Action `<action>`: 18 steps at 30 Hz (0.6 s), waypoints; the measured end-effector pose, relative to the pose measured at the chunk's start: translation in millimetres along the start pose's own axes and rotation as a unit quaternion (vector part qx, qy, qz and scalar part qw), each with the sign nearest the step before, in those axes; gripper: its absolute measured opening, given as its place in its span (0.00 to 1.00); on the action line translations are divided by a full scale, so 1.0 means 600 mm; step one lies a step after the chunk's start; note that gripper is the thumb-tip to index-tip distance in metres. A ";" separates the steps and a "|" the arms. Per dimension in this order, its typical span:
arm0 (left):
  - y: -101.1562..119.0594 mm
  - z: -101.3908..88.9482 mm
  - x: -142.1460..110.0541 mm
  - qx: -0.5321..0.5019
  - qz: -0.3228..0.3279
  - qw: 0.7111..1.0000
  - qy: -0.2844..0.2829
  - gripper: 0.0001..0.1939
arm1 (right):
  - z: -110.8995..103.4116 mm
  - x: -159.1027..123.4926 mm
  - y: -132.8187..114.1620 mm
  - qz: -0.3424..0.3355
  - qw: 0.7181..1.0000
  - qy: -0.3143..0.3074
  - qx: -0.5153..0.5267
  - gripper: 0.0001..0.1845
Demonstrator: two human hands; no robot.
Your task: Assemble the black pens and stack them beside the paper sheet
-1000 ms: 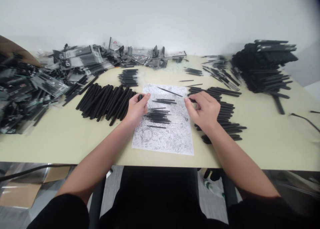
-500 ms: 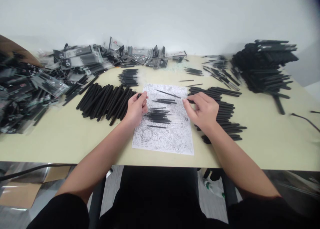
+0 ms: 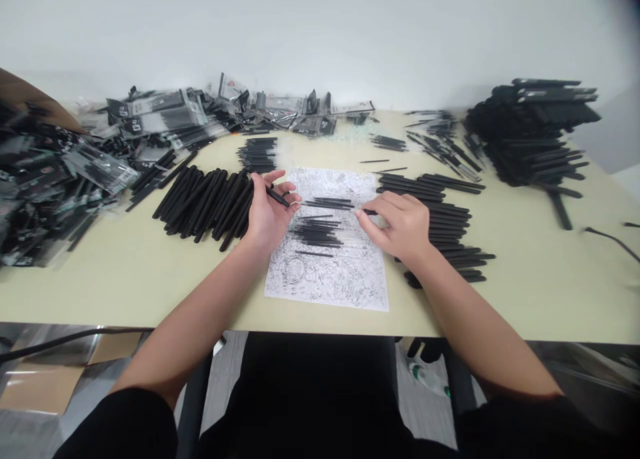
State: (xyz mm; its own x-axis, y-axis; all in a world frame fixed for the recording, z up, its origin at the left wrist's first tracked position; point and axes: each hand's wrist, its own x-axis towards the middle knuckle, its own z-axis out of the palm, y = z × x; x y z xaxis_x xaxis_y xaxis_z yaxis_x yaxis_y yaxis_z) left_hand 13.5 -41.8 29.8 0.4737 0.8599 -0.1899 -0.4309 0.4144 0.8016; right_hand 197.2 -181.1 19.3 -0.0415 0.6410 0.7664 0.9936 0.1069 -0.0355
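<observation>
My left hand, palm turned up and fingers partly spread, holds a black pen barrel that slants down to the right. Opposite it, my right hand pinches the dark end of a thin pen refill with thumb and forefinger. The refill's far end is hard to tell from the refills lying behind it, and I cannot tell whether it touches the barrel. Between my hands, a scribbled paper sheet carries a bunch of thin black refills and a smaller group of refills above.
Thick black barrels lie piled at left, and more black pens at right. Plastic packets heap along the back left. A tall black pen stack stands back right. Small refill bundles lie behind the paper.
My right hand has moved down and left with the refill, which lay visibly slanted above the paper before. My left hand has turned and opened its fingers, tipping the barrel toward the right hand.
</observation>
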 end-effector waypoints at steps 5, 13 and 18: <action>-0.003 0.002 -0.003 -0.009 -0.018 0.999 -0.044 0.25 | -0.001 0.000 -0.001 -0.010 1.000 -0.013 0.005 0.08; -0.007 0.006 -0.005 0.012 -0.029 0.999 -0.038 0.27 | 0.000 -0.003 0.001 0.023 0.999 -0.032 -0.005 0.10; -0.005 0.013 -0.010 0.008 -0.020 0.999 -0.040 0.28 | 0.002 -0.005 0.002 0.035 0.999 -0.022 -0.014 0.11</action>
State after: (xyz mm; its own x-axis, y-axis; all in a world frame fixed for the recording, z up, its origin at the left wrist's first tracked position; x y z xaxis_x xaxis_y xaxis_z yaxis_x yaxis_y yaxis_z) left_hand 17.9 -50.6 32.8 0.5497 0.8165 -0.1764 -0.3991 0.4422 0.8032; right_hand 198.3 -181.9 16.5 0.0250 0.6788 0.7339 0.9968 0.0385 -0.0696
